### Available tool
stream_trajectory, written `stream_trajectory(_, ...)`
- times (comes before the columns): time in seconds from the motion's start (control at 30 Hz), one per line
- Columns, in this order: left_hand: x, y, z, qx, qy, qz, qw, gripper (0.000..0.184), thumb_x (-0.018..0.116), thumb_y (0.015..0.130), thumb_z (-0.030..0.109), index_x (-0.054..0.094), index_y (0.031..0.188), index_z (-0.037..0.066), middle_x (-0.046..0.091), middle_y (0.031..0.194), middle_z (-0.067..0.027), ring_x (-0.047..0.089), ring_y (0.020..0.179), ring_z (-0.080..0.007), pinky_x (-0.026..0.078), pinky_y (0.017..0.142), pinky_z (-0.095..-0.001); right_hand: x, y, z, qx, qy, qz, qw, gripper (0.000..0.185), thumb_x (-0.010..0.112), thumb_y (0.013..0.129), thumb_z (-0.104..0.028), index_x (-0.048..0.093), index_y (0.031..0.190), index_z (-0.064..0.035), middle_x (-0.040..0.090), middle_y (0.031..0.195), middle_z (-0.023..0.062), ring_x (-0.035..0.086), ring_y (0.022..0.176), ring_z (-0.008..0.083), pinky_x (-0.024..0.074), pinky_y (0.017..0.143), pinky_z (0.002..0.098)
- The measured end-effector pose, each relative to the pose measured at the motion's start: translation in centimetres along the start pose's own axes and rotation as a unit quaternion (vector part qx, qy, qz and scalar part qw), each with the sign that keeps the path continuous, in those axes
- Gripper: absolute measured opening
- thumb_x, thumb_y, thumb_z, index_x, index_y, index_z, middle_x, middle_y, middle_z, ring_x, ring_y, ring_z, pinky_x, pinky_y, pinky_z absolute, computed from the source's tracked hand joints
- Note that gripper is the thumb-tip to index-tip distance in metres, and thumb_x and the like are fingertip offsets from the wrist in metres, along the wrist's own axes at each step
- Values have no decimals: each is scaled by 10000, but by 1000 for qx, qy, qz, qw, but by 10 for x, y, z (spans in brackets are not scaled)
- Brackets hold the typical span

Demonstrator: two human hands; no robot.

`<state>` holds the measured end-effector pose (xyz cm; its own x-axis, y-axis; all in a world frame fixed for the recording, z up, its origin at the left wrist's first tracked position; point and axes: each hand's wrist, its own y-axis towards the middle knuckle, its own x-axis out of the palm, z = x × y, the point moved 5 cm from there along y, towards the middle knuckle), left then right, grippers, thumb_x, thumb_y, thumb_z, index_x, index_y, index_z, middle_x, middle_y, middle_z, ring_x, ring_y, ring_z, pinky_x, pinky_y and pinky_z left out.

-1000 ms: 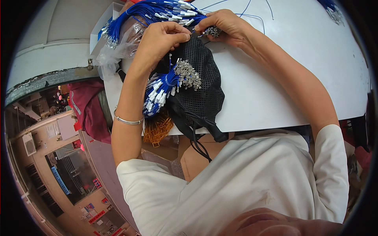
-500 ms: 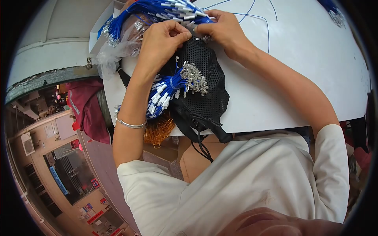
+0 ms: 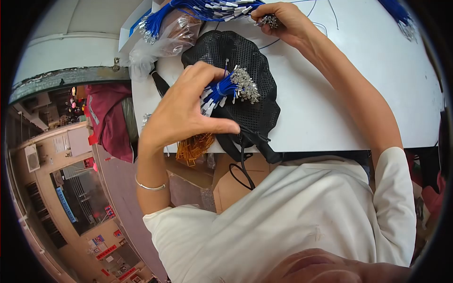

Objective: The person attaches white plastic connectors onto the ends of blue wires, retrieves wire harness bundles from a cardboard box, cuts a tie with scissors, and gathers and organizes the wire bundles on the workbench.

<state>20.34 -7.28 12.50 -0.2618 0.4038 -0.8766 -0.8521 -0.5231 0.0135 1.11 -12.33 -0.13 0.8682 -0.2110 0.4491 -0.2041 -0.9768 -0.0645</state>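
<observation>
My right hand (image 3: 285, 23) is closed around the metal-tipped end of a long bundle of blue wires (image 3: 188, 5) with white sleeves, at the top of the table. My left hand (image 3: 188, 106) is open, thumb spread wide from the fingers, around the near side of a second tied bundle of blue wires (image 3: 229, 89). Its silver terminals (image 3: 246, 86) point right. This second bundle rests on a black mesh bag (image 3: 255, 61). The left fingertips are partly hidden behind the bundle, so I cannot tell whether they touch it.
A clear plastic bag (image 3: 177, 40) and a box (image 3: 130, 28) stand at the upper left. Orange wire-like pieces (image 3: 194, 148) hang by the white table's (image 3: 321, 118) near edge. More blue wires (image 3: 396, 12) lie at the upper right. A maroon cloth (image 3: 111, 122) hangs at left.
My left hand has left the upper bundle and come down to the second bundle, its thumb spreading. My right hand has moved up and right, gripping the upper bundle's tipped end.
</observation>
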Motion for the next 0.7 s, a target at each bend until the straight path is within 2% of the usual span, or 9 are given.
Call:
stream_trajectory(0.1, 12, -19, -11, -44, 77, 35, 995, 357, 713, 814, 158, 594, 1127, 35, 656, 941, -42, 574, 764, -176, 467, 762, -279, -1, 4, 6, 49, 3, 10, 999, 207, 688, 755, -45, 636, 910, 82, 637, 798, 145, 575, 640, 153, 469, 487, 206)
stream_trajectory(0.17, 4, -28, -14, -125, -108, 78, 983, 354, 693, 820, 111, 569, 1135, 9, 654, 944, -47, 578, 750, -167, 479, 738, -271, -1, 6, 9, 77, 3, 14, 997, 223, 697, 751, -49, 640, 917, 90, 639, 805, 150, 577, 647, 152, 469, 482, 203)
stream_trajectory(0.2, 0, -35, -23, -114, -310, 180, 926, 330, 672, 834, 82, 565, 1135, -1, 662, 930, -55, 588, 711, -152, 482, 700, -234, -1, 7, 11, 90, 4, 16, 996, 232, 701, 749, -51, 643, 920, 94, 640, 809, 153, 578, 650, 152, 469, 480, 201)
stream_trajectory(0.27, -32, -52, -39, -150, -284, 243, 916, 293, 648, 849, 52, 578, 1127, -8, 674, 902, -79, 598, 678, -132, 473, 644, -197, -1, 9, 14, 115, 10, 17, 993, 248, 710, 745, -55, 647, 926, 102, 643, 815, 157, 580, 657, 151, 470, 475, 198)
stream_trajectory(0.33, -69, -66, -55, -66, -356, 262, 894, 274, 647, 854, 30, 591, 1121, 6, 670, 858, -83, 588, 654, -126, 464, 609, -193, 1, 10, 16, 128, 8, -1, 992, 188, 691, 754, -43, 645, 891, 78, 642, 800, 149, 575, 652, 141, 452, 466, 195)
stream_trajectory(0.37, -89, -74, -59, -73, -319, 328, 886, 201, 657, 870, 62, 603, 1056, 11, 630, 791, -60, 537, 625, -105, 425, 567, -195, -3, 11, 9, 108, 6, 4, 994, 188, 691, 754, -43, 645, 891, 78, 642, 800, 149, 575, 652, 141, 452, 466, 195)
stream_trajectory(0.5, -161, -91, -32, -120, -131, 372, 911, 125, 666, 901, 154, 626, 950, 47, 549, 687, -5, 463, 575, -75, 377, 531, -198, 12, 16, -1, 123, 160, -75, 977, 164, 678, 761, -6, 616, 894, 68, 639, 801, 152, 572, 667, 130, 434, 497, 181)
stream_trajectory(0.6, -212, -114, -30, -172, -9, 404, 898, 130, 668, 906, 185, 640, 883, 60, 522, 656, 1, 443, 563, -69, 378, 526, -210, 45, 26, -29, 109, 247, -151, 951, 189, 657, 778, 21, 589, 933, 105, 631, 850, 181, 574, 672, 142, 433, 507, 175)
stream_trajectory(0.7, -255, -136, -36, -228, 97, 441, 863, 184, 674, 900, 223, 659, 857, 46, 585, 657, -24, 509, 560, -92, 421, 547, -255, 102, 41, -69, 96, 290, -189, 933, 199, 639, 793, 37, 560, 949, 131, 608, 901, 222, 579, 677, 156, 441, 513, 176)
